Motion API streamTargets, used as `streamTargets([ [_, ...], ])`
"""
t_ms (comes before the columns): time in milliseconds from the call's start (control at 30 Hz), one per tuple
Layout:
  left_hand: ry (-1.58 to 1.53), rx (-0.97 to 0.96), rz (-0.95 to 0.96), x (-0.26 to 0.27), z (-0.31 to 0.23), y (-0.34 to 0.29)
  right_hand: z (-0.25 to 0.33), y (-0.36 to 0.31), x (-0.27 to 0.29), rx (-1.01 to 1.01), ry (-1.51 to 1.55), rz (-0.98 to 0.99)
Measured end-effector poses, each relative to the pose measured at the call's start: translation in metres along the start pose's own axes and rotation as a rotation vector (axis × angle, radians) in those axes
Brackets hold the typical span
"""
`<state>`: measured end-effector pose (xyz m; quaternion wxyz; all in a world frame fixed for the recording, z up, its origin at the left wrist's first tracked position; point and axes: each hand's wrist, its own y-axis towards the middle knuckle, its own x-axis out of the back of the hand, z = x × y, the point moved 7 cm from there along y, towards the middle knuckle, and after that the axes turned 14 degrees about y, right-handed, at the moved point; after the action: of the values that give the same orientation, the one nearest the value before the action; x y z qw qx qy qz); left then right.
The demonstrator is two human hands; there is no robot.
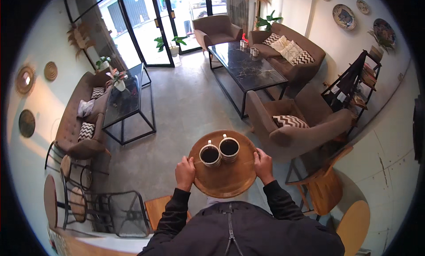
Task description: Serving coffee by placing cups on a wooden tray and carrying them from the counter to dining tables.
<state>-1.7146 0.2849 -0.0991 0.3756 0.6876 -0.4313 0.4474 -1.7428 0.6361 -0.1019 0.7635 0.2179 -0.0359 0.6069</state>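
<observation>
A round wooden tray (226, 180) is held level in front of my body. My left hand (185, 172) grips its left rim, and my right hand (264, 166) grips the right rim, each with fingers curled at the edge. Two light-coloured mugs of dark drink stand side by side on the tray's far half. The left mug (210, 162) sits slightly nearer to me than the right mug (229, 157). Both have handles pointing away from me. The fingers under the tray are hidden.
Ahead right stands a black marble-topped table (248, 72) with small striped containers, beside a brown sofa (301, 39) and armchair (292, 119). Another black table (121, 105) and sofa (73, 127) line the left. A wooden chair (325, 192) is close on my right; glass doors (146, 26) lie beyond.
</observation>
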Motion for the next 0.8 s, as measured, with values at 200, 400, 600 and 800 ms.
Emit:
streamTargets([
  [200,-0.028,-0.117,-0.018,-0.038,-0.029,0.19,-0.03,0.136,-0.069,-0.06,-0.024,-0.128],
  [400,-0.01,-0.227,0.06,-0.088,-0.069,0.369,-0.06,0.275,-0.128,-0.125,-0.08,-0.197],
  [600,-0.031,-0.303,0.069,-0.139,-0.117,0.54,-0.11,0.42,-0.181,-0.145,-0.087,-0.258],
  [800,-0.063,-0.383,0.083,-0.191,-0.178,0.714,-0.157,0.568,-0.226,-0.185,-0.138,-0.281],
])
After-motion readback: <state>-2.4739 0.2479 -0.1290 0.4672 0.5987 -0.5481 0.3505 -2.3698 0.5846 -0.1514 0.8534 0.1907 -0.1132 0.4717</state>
